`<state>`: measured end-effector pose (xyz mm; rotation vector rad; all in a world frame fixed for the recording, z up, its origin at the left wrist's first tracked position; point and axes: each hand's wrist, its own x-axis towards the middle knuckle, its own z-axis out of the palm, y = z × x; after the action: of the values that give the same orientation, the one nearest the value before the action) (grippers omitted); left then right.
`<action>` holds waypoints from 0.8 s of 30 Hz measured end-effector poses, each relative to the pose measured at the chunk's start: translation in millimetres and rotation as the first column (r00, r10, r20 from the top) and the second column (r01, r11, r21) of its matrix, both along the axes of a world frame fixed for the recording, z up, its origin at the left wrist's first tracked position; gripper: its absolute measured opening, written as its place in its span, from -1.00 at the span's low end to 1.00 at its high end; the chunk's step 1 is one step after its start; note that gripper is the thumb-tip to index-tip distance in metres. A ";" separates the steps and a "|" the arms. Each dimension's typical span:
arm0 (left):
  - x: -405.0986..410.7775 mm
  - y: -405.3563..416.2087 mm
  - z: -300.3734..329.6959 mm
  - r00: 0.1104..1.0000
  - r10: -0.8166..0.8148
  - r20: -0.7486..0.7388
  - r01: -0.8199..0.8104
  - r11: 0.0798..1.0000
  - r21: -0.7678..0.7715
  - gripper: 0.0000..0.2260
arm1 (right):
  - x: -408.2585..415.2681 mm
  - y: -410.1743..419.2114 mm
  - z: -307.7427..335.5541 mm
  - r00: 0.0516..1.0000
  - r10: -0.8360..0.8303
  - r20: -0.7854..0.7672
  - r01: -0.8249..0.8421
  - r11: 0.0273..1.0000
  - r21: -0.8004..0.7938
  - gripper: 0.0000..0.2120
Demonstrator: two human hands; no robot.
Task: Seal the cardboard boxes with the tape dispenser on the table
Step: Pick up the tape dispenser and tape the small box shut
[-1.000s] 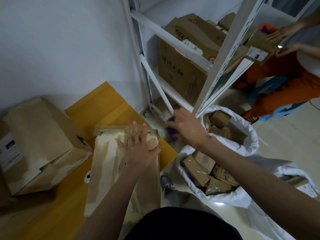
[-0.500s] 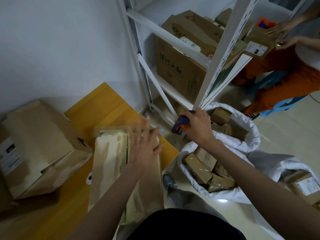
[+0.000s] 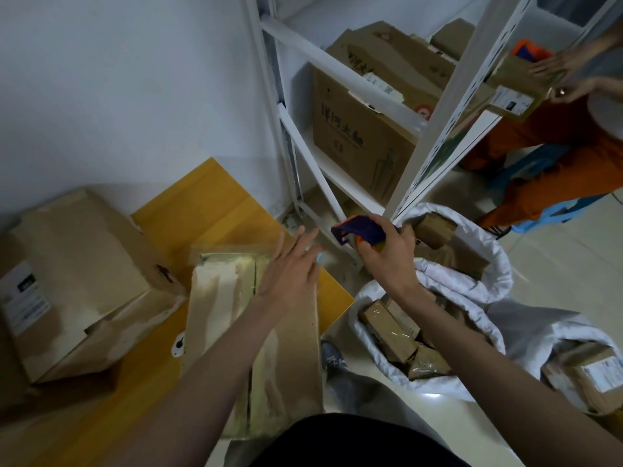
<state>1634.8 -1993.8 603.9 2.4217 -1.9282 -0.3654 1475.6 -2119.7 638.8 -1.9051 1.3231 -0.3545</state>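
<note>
A white sack (image 3: 472, 291) of small parcels and a white shelf rack (image 3: 435, 123) crowd the tabletop's (image 3: 202, 200) right edge. The long taped cardboard box (image 3: 229, 298) runs near-to-far under the flat, spread left hand (image 3: 290, 274). The right hand (image 3: 384, 254) grips the tape dispenser (image 3: 357, 229) beyond that edge, nose pointing left.

We see a long, flat cardboard box (image 3: 236, 318) lying lengthwise on the yellow table (image 3: 202, 200), its top streaked with pale, glossy tape and its far end pointing toward twelve o'clock. At nine o'clock from it, a larger cardboard box (image 3: 81, 274) sits tilted on the same table, a white label on its left face and its lower flap hanging loose. At two o'clock from the long box, clear of the table edge, we find the tape dispenser (image 3: 360, 229), dark blue with an orange part beneath, held in the air with its blue nose pointing toward nine o'clock.
</note>
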 end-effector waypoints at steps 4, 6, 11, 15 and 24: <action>19.5 8.8 3.3 0.983 -0.153 0.098 0.160 0.985 -0.069 -0.56 | 8.6 12.3 5.5 0.998 -0.030 0.063 0.027 0.998 0.061 -0.44; 26.3 1.1 9.1 0.981 -0.190 0.047 0.189 0.982 0.022 -0.59 | 12.3 18.2 6.9 0.997 -0.038 0.073 0.032 0.996 0.083 -0.44; 42.1 -22.6 10.7 0.979 0.018 -0.205 0.037 0.964 0.262 -0.64 | 17.1 30.3 7.7 0.996 -0.011 0.087 0.001 0.994 0.112 -0.45; 52.3 -35.9 3.4 0.956 0.100 -0.276 0.012 0.926 0.376 -0.66 | 22.3 35.7 7.8 0.994 -0.012 0.105 0.000 0.993 0.115 -0.44; 48.5 11.9 -10.1 0.982 0.094 -0.163 -0.113 0.988 -0.105 -0.48 | 37.0 42.7 4.5 0.988 0.048 0.148 -0.058 0.996 0.065 -0.47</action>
<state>1683.3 -1981.9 593.8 2.3324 -1.7031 -0.4170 1512.6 -2077.0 643.3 -1.8178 1.1713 -0.4079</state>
